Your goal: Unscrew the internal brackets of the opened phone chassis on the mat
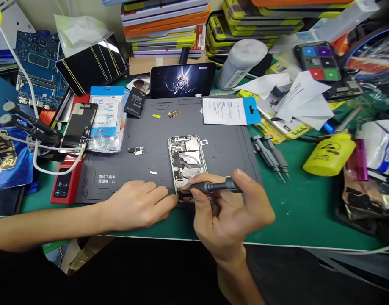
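An opened phone body [186,159] with its insides showing lies on the grey work mat [232,146]. My right hand [232,212] is closed round a dark screwdriver [213,186], whose tip points left at the phone's lower end. My left hand [140,203] rests on the mat beside the phone's lower left corner, fingers curled and pressed against the phone's edge. Small loose parts [136,150] lie on the mat to the left of the phone.
Two more screwdrivers [272,156] lie right of the mat, near a yellow bottle [329,154]. A phone screen [78,125] rests on a red device [67,182] at the left. Another phone [181,80] stands at the back, before stacked boxes [169,25]. Papers and clutter fill the right.
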Tool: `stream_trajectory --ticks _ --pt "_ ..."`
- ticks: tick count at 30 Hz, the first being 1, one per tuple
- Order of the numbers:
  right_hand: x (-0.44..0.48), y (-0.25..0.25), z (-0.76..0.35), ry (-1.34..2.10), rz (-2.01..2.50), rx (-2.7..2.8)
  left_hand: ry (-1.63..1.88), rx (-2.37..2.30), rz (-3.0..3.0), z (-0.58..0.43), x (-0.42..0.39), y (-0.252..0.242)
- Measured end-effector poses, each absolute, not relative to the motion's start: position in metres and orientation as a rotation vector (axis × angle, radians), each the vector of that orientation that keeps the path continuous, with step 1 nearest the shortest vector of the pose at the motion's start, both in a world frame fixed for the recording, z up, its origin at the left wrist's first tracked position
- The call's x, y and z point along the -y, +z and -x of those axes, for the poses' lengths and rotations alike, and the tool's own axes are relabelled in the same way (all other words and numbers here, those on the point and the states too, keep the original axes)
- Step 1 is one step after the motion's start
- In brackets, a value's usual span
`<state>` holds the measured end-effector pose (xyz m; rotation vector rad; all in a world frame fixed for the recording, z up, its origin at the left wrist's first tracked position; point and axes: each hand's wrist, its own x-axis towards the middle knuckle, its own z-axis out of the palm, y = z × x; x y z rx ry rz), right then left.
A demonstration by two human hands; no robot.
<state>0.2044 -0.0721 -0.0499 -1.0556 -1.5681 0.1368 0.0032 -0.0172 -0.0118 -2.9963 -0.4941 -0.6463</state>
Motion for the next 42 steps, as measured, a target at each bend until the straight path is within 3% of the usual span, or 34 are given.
stream_trajectory --ticks 17,25,31,42 --pt "0.0747 -0.0503 -0.2031 0.171 1.059 1.605 -0.565 0.55 3.077 -0.0026 0.016 -0.0151" --pt "0.0753 -0.0434 -0.201 -0.136 1.144 1.744 -0.576 0.539 3.108 -0.0014 0.0147 -0.0165" --pt "0.075 -0.0433 -0.2062 0.048 0.992 1.757 -0.652 0.658 3.215 -0.002 0.0127 -0.0123" --pt "0.0772 -0.0484 -0.2022 -0.01 1.124 1.638 -0.627 0.789 3.261 -0.0017 0.0116 -0.0113"
